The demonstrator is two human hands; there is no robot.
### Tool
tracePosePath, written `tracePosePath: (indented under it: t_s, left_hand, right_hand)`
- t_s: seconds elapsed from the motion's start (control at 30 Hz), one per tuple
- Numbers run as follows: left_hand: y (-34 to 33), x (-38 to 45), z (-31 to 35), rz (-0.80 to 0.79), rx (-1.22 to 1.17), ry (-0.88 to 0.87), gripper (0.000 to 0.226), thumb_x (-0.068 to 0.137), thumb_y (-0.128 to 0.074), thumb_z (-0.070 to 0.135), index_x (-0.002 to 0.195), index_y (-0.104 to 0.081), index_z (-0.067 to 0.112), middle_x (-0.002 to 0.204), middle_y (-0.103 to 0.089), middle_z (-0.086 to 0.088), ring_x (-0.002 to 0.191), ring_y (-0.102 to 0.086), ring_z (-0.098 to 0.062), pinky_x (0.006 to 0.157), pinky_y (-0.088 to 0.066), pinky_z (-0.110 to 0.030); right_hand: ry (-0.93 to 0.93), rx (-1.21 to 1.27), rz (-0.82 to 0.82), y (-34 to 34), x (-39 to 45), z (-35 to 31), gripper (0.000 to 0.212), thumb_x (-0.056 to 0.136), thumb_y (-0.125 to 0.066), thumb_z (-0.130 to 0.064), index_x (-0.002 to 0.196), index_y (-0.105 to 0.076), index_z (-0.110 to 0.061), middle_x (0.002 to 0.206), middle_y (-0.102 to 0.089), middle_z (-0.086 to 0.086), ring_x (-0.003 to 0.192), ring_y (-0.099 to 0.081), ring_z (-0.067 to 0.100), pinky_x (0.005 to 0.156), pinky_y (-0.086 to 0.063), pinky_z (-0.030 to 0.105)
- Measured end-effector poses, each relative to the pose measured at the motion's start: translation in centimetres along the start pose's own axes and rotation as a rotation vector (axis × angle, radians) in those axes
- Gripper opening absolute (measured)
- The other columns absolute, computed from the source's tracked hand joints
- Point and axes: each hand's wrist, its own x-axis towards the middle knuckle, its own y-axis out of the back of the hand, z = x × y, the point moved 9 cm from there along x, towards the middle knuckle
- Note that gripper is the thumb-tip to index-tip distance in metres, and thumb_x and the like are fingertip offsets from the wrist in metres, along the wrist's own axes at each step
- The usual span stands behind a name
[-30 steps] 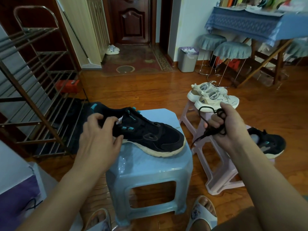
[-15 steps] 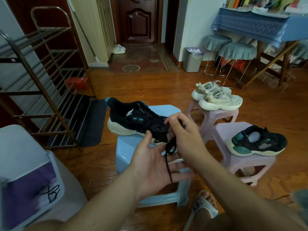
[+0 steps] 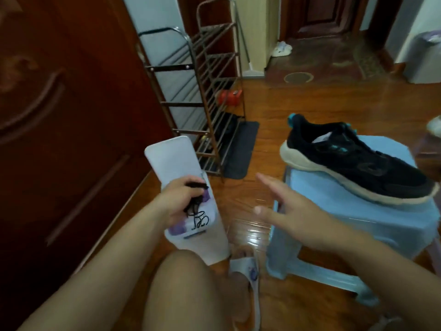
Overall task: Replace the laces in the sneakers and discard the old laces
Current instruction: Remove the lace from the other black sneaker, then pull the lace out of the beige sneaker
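Observation:
My left hand [image 3: 178, 200] grips a bunched black lace [image 3: 194, 197] right over the open white trash bin [image 3: 207, 240] on the floor at my left; another black lace lies inside the bin on its purple liner. My right hand [image 3: 290, 211] hovers with fingers spread and holds nothing, in front of the light blue stool [image 3: 358, 211]. A black sneaker [image 3: 353, 158] with a cream sole and teal accents lies on that stool with no lace in it, toe pointing right.
The bin's raised white lid [image 3: 170, 158] stands behind my left hand. A metal shoe rack [image 3: 202, 91] and a dark mat [image 3: 241, 149] stand behind the bin. A dark wooden door [image 3: 71, 115] fills the left. My knee and a sandalled foot [image 3: 248, 283] are below.
The view has swung left to the bin. The black lace passed from my right hand to my left, which now holds it over the bin; my right hand has opened.

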Motion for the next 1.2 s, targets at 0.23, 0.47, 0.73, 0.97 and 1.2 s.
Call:
tracePosePath:
  t_s: [0.23,0.47,0.73,0.97,1.2]
  left_hand:
    - [4.6,9.1,-8.4,0.069,0.272,0.158,0.045,0.106,-0.053,0.013,0.150,-0.045,0.012,0.146,-0.055,-0.016,0.126,-0.056,-0.030,0.106,-0.046,-0.040]
    - [-1.5,7.7,3.1,0.068,0.437,-0.216,0.037,0.098,-0.043,-0.005,0.121,-0.065,0.014,0.127,-0.066,-0.014,0.107,-0.066,-0.029,0.076,-0.050,-0.029]
    - [-17.6,5.6,16.0,-0.259,0.855,-0.764,0.095,0.097,-0.065,0.009,0.158,-0.007,0.054,0.169,0.002,0.015,0.153,-0.018,-0.017,0.103,-0.045,-0.033]
    - [-22.9,5.1,17.0,-0.381,1.100,-0.850,0.063,0.097,-0.064,0.013,0.140,-0.040,0.053,0.124,-0.059,0.010,0.107,-0.062,-0.016,0.086,-0.056,-0.039]
    - [-26.7,0.5,19.6,-0.187,1.205,-0.928,0.029,0.092,-0.072,0.030,0.102,-0.048,0.041,0.095,-0.050,0.010,0.086,-0.053,-0.015,0.070,-0.048,-0.038]
  right_hand:
    - [-0.180,-0.031,0.172,2.0,2.6,5.6,0.038,0.096,-0.067,-0.030,0.133,-0.060,-0.030,0.131,-0.059,-0.011,0.122,-0.053,0.006,0.105,-0.041,0.028]
    - [-0.270,0.095,0.422,8.3,0.2,6.4,0.012,0.099,-0.062,-0.022,0.103,-0.069,-0.031,0.097,-0.068,-0.005,0.083,-0.062,0.008,0.066,-0.045,0.025]
    - [-0.300,0.032,0.691,15.3,-3.8,8.6,0.016,0.097,-0.060,-0.017,0.093,-0.069,-0.030,0.078,-0.068,-0.006,0.063,-0.062,0.012,0.056,-0.049,0.021]
    - [-0.354,-0.049,0.666,17.6,-4.8,10.9,0.015,0.098,-0.057,-0.019,0.107,-0.065,-0.028,0.081,-0.062,-0.013,0.069,-0.059,0.004,0.051,-0.040,0.012]
    - [-0.322,0.147,0.964,23.7,-11.2,13.2,0.017,0.097,-0.057,-0.014,0.098,-0.068,-0.027,0.090,-0.065,-0.012,0.079,-0.060,0.004,0.061,-0.041,0.009]
